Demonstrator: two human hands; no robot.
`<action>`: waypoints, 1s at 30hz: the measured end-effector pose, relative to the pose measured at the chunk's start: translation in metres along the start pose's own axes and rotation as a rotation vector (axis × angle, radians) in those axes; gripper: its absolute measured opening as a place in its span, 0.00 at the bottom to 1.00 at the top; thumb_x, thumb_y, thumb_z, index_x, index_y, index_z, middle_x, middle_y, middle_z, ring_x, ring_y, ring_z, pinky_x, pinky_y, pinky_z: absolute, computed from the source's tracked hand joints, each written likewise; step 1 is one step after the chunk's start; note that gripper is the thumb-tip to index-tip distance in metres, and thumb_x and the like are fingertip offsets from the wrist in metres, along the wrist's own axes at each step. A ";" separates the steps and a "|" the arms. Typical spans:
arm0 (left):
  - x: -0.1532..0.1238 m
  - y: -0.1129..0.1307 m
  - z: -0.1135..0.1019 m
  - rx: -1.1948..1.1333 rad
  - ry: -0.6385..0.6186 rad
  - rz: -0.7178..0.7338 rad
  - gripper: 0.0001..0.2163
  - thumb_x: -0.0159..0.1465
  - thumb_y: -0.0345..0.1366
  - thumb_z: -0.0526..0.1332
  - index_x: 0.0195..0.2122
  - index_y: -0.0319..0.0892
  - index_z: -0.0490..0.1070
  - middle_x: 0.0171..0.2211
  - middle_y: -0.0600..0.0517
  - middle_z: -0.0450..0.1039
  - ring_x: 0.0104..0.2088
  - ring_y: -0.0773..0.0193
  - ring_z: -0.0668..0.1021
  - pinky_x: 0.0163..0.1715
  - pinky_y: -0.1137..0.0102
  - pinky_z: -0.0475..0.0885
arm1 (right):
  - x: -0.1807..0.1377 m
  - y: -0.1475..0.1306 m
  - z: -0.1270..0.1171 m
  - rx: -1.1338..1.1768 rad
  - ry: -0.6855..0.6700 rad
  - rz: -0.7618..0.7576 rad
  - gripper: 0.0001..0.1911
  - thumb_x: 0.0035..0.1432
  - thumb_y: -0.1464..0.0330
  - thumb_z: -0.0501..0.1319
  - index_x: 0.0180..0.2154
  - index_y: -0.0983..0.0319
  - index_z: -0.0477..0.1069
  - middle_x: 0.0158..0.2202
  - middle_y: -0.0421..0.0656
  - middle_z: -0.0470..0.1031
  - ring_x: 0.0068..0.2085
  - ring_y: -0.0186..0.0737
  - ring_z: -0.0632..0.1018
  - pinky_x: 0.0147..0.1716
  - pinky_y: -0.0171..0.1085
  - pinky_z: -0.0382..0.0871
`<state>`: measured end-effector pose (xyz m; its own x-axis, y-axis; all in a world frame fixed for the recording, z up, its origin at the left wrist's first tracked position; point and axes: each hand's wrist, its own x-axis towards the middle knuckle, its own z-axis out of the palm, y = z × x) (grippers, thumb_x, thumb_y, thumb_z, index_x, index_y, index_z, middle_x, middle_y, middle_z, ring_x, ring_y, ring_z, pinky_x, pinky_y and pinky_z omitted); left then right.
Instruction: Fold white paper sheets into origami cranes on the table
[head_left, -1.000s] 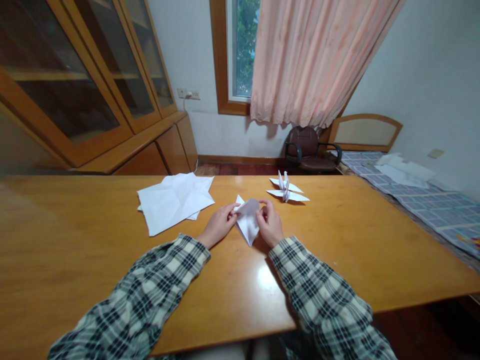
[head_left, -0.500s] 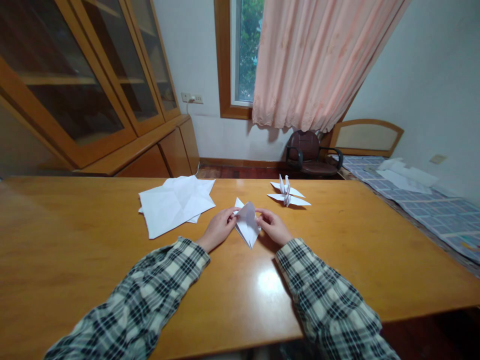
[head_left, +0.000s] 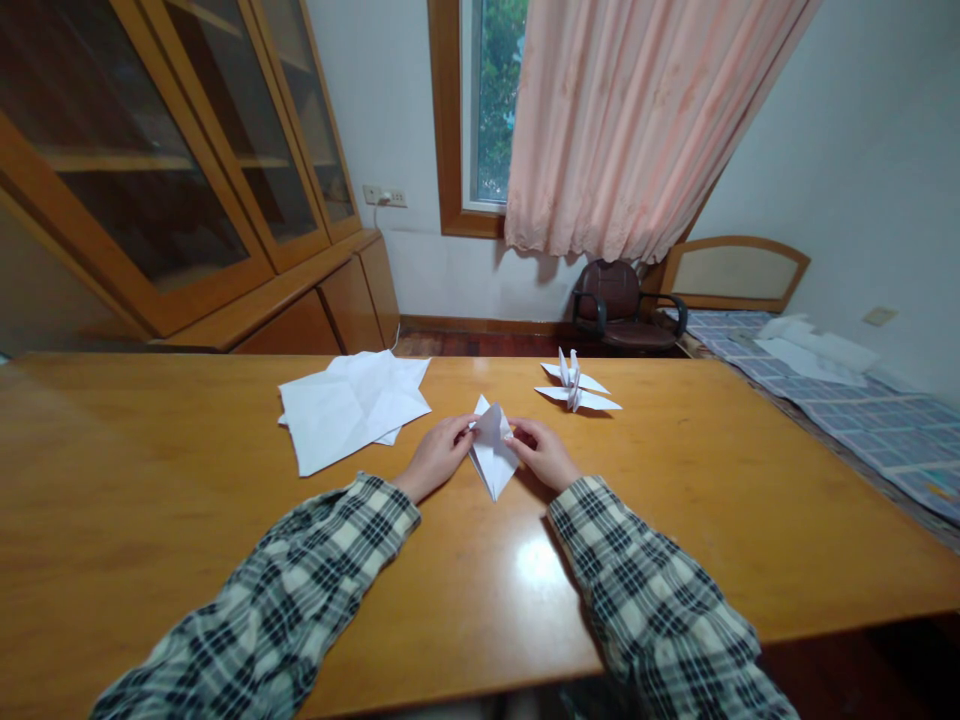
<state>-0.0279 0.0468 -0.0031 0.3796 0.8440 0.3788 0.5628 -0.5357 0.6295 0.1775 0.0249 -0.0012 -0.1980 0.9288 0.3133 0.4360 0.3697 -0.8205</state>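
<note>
Between my hands is a folded piece of white paper, diamond-shaped, with one point toward me and a flap standing up at its far end. My left hand pinches its left side, thumb and fingers pressed together. On the opposite side my right hand grips the right edge near the raised flap. Two finished white paper cranes stand together with wings spread, beyond my right hand. To the left lies a loose pile of creased white paper sheets.
The wooden table spreads out under everything. Past its far edge are a brown armchair, a pink curtain and a glass-doored cabinet. A bed with papers on it stands at the right.
The folded paper's near point has swung slightly left, and its raised flap looks a little lower and narrower. My right hand has shifted slightly left.
</note>
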 end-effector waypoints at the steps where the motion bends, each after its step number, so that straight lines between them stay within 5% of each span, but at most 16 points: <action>1: 0.000 0.000 0.000 -0.006 -0.001 0.003 0.13 0.64 0.37 0.52 0.46 0.41 0.70 0.40 0.47 0.75 0.40 0.60 0.75 0.42 0.66 0.68 | 0.000 0.000 0.001 0.018 -0.007 0.009 0.17 0.55 0.64 0.59 0.45 0.63 0.71 0.30 0.42 0.70 0.29 0.35 0.68 0.31 0.35 0.64; 16: 0.000 0.001 0.000 -0.029 -0.028 0.019 0.13 0.63 0.38 0.52 0.47 0.42 0.70 0.42 0.48 0.74 0.42 0.59 0.75 0.44 0.65 0.69 | 0.003 0.002 0.008 -0.065 -0.051 0.004 0.15 0.57 0.61 0.56 0.42 0.62 0.72 0.33 0.43 0.75 0.31 0.37 0.70 0.33 0.35 0.63; 30: 0.001 0.003 0.000 -0.006 -0.045 0.007 0.13 0.63 0.36 0.52 0.46 0.43 0.69 0.41 0.49 0.74 0.41 0.60 0.75 0.43 0.65 0.68 | 0.007 -0.007 0.017 -0.236 0.103 0.120 0.15 0.56 0.61 0.57 0.43 0.60 0.70 0.28 0.41 0.73 0.28 0.36 0.69 0.30 0.34 0.59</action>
<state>-0.0259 0.0465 -0.0006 0.4168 0.8380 0.3523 0.5559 -0.5416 0.6306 0.1582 0.0282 -0.0019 -0.0473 0.9596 0.2775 0.6456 0.2413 -0.7245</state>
